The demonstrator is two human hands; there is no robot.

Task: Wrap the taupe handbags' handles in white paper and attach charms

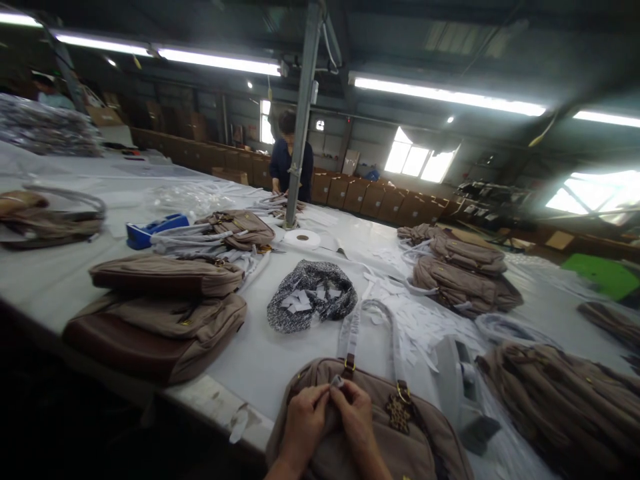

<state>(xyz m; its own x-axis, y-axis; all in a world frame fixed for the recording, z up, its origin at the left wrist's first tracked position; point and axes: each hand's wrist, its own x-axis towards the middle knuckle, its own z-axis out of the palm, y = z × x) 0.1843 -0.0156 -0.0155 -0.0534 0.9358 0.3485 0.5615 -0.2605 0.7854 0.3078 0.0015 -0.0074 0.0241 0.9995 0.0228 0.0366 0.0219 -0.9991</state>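
A taupe handbag (395, 448) lies in front of me at the table's near edge. Its two wrapped handles (353, 333) stretch away from me, and a patterned charm (399, 412) hangs from the right handle's ring. My left hand (303, 427) and my right hand (356, 419) meet over the bag's upper part, thumbs and fingertips pinched together. Between them sticks up a small greyish-white piece (338, 381), too small to name. Just beyond the bag sits a speckled black-and-white cloth bundle (310, 280) with white paper slips in it.
Stacked taupe bags stand left (165, 320) and right (465, 280). A grey tape dispenser (457, 380) is near my right, a blue one (156, 231) farther left. White slips (420, 317) are scattered on the table. A metal post (303, 113) rises mid-table; a person (290, 160) stands behind it.
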